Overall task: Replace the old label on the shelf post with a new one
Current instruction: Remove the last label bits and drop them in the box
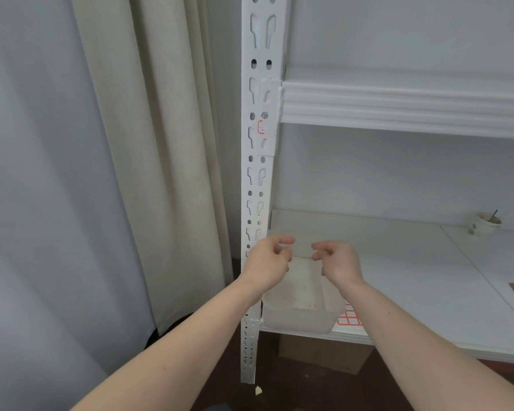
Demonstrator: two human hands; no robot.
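Scene: a person stands at a white slotted shelf post, both bare arms stretched out over the lower shelf of a metal rack.
Old label: a small red-bordered label sits on the post's front face just under the upper shelf beam, high above both hands and well apart from them.
Axis: the post runs vertically; the label lies along it, so any reach to it goes straight up the post.
Left hand: fingers curled inward, tips close together over the tub; whether they pinch anything is too small to tell.
Right hand: fingers likewise curled, tips facing the left hand across a narrow gap; nothing clearly held.
Nearer hand: the left, which overlaps the post's edge in view, while the right hangs farther out over the shelf.
Container: a translucent plastic tub stands at the shelf's front left corner, just beside the post and under the hands; it looks empty apart from faint reddish specks on its floor.
New labels: a sheet of red-bordered stickers lies flat on the shelf, touching or just beside the tub's right wall, partly hidden by the right forearm.
Elsewhere: a small cup holding a thin stick stands far back right; a curtain hangs to the left of the post.
Stage, as judged: the old label is not yet removed.
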